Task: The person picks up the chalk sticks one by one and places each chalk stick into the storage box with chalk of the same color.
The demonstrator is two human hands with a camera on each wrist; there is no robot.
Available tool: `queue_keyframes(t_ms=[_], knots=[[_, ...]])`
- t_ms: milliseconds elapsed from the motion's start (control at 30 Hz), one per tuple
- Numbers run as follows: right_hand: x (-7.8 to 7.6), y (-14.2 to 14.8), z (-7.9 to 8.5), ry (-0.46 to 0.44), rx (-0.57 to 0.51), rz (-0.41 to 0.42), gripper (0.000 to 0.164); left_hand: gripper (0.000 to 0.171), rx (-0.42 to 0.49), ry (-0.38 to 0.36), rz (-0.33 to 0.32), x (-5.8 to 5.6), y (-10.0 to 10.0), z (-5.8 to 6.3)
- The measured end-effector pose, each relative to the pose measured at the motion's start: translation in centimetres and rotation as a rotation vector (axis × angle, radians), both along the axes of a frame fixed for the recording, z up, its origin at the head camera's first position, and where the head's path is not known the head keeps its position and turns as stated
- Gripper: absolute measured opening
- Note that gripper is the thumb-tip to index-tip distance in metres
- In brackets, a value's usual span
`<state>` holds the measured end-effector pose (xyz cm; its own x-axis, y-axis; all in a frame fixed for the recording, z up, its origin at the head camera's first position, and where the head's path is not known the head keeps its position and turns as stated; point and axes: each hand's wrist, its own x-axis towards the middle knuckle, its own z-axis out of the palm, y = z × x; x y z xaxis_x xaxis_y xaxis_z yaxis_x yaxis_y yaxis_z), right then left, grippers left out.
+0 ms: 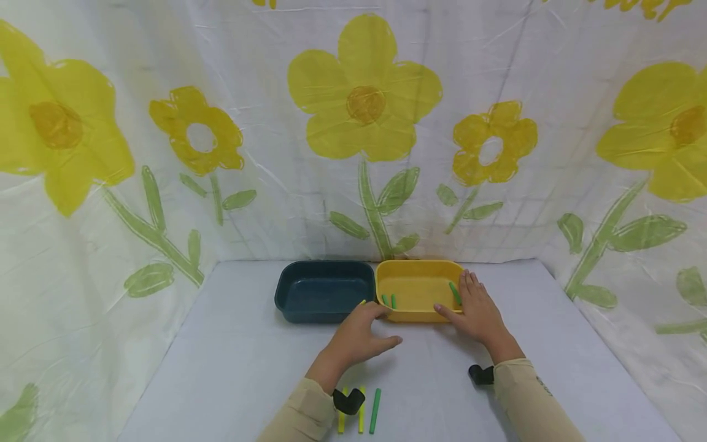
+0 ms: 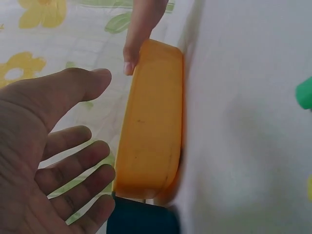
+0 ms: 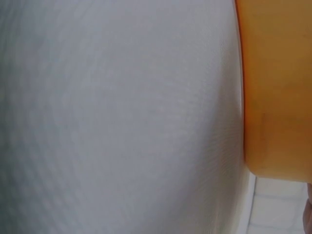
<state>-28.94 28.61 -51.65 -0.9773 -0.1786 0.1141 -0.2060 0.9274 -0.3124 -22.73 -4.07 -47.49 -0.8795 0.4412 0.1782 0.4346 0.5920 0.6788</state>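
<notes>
A yellow tray (image 1: 420, 316) stands against the right side of a dark teal tray (image 1: 324, 318). Green sticks (image 1: 394, 301) lie inside the yellow one, and a small yellow tip (image 1: 363, 302) shows at the teal one's front right. My left hand (image 1: 356, 334) hovers in front of where the trays meet, thumb and fingers spread and holding nothing; the left wrist view shows it apart from the yellow wall (image 2: 153, 122). At the yellow tray's right end, my right hand (image 1: 479, 313) rests with fairly straight fingers along the side and its thumb at the front rim.
Near the left forearm, two yellow sticks (image 1: 361, 417) and a green stick (image 1: 375, 410) lie on the white tabletop (image 1: 232, 368). A flower-printed curtain (image 1: 265, 202) hangs behind the trays and along both sides.
</notes>
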Motion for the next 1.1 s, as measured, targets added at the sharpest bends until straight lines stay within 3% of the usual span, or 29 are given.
queue_keyframes(t_ms=[300,500,867,1000,1100], knots=[[-0.1,0.0,0.2,0.007,0.003,0.006,0.118,0.055,0.005,-0.038,-0.041,1.1,-0.8,-0.8],[0.0,0.1,0.0,0.009,0.002,0.007,0.118,0.056,-0.045,-0.038,-0.061,1.7,-1.4,-1.3],[-0.3,0.3,-0.4,0.006,-0.003,0.005,0.121,0.055,-0.193,-0.166,-0.122,2.8,-2.7,-2.7],[-0.3,0.3,-0.4,0.009,-0.002,0.006,0.121,0.054,-0.208,-0.216,-0.13,3.3,-3.1,-2.7],[-0.3,0.3,-0.5,0.008,-0.002,0.005,0.12,0.054,-0.213,-0.212,-0.144,3.7,-3.3,-2.8]])
